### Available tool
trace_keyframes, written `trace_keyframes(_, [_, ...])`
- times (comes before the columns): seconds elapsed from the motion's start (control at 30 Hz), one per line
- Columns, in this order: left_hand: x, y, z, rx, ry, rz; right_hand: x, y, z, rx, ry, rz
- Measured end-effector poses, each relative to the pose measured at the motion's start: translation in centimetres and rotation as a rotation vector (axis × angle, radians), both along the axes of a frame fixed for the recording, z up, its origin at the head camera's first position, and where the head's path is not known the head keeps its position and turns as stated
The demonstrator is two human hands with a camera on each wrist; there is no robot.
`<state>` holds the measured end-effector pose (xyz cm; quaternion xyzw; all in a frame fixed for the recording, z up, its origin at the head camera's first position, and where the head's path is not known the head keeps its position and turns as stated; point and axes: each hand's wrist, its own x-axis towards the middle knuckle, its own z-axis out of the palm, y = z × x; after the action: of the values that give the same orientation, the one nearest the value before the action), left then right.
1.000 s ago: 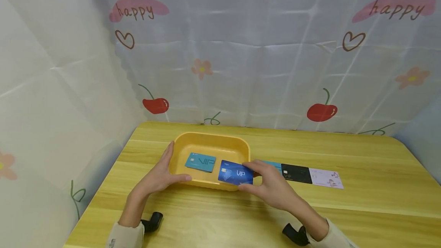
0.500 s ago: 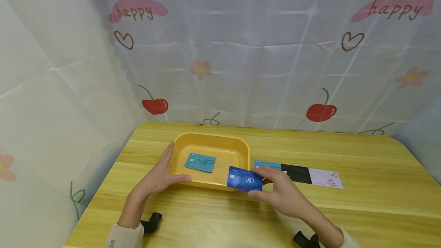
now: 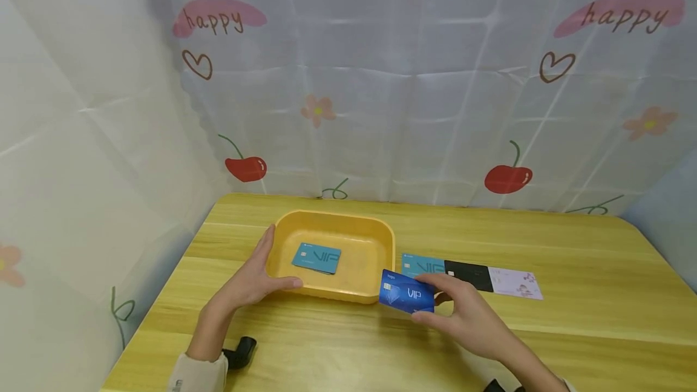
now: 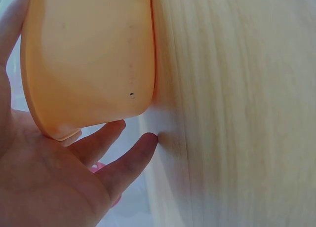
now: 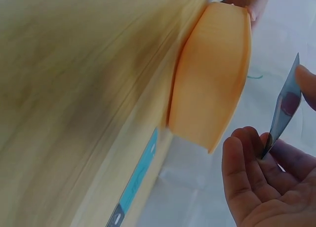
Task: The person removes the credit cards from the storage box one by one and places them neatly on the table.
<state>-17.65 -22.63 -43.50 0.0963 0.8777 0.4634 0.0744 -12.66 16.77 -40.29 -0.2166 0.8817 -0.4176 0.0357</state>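
Observation:
My right hand pinches a blue VIP card between thumb and fingers, tilted up in front of the right front corner of a yellow plastic box. In the right wrist view the card is seen nearly edge-on. At the box's left front corner rests my left hand, thumb over the front rim and fingers along the left end. Inside the box lie teal VIP cards, one on top of another. Right of the box, a teal card, a black card and a pale pink card form a row.
All of this is on a wood-grain table. A white curtain printed with cherries, hearts and flowers hangs behind it. A black wrist camera is by the left sleeve.
My right hand has drawn the blue card rightward and toward me, from over the box to just outside its right front corner. The left hand and box have stayed put.

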Motion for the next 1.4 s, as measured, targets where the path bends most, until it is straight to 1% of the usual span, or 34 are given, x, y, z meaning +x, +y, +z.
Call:
trace_keyframes(0.13, [0.1,0.0,0.0,0.002,-0.005,-0.002,0.2,0.9,-0.3,0.016,0.001,-0.012])
trace_keyframes(0.27, [0.1,-0.1,-0.1,-0.003,-0.002,0.000,0.3,1.8,-0.4,0.063,0.023,-0.013])
trace_keyframes(0.4, [0.0,-0.1,-0.1,-0.004,0.001,-0.003,0.6,2.4,-0.3,0.110,0.040,-0.030])
trace_keyframes(0.5, [-0.1,-0.1,0.0,-0.002,0.002,-0.004,0.7,2.8,-0.4,0.131,0.024,-0.049])
trace_keyframes(0.57, [-0.1,0.0,0.0,0.002,0.001,-0.004,0.6,2.9,-0.6,0.142,0.010,-0.042])
trace_keyframes(0.7, [-0.1,-0.1,0.0,0.000,-0.003,-0.002,0.3,2.9,-1.2,0.177,-0.002,-0.006])
trace_keyframes(0.8, [0.0,-0.1,0.0,0.000,-0.006,0.000,0.2,2.7,-1.6,0.200,-0.014,0.005])
trace_keyframes(1.03, [0.0,-0.1,0.0,0.000,-0.004,-0.003,0.2,2.1,-2.0,0.290,-0.016,-0.046])
trace_keyframes(1.23, [0.0,-0.1,0.0,0.001,-0.005,0.004,0.1,2.0,-2.3,0.379,0.042,-0.094])
trace_keyframes(1.3, [0.0,-0.1,0.0,0.001,-0.008,0.005,0.1,2.0,-2.5,0.405,0.054,-0.096])
trace_keyframes(1.4, [0.0,-0.1,0.0,0.000,-0.008,0.004,0.1,1.9,-2.7,0.416,0.033,-0.088])
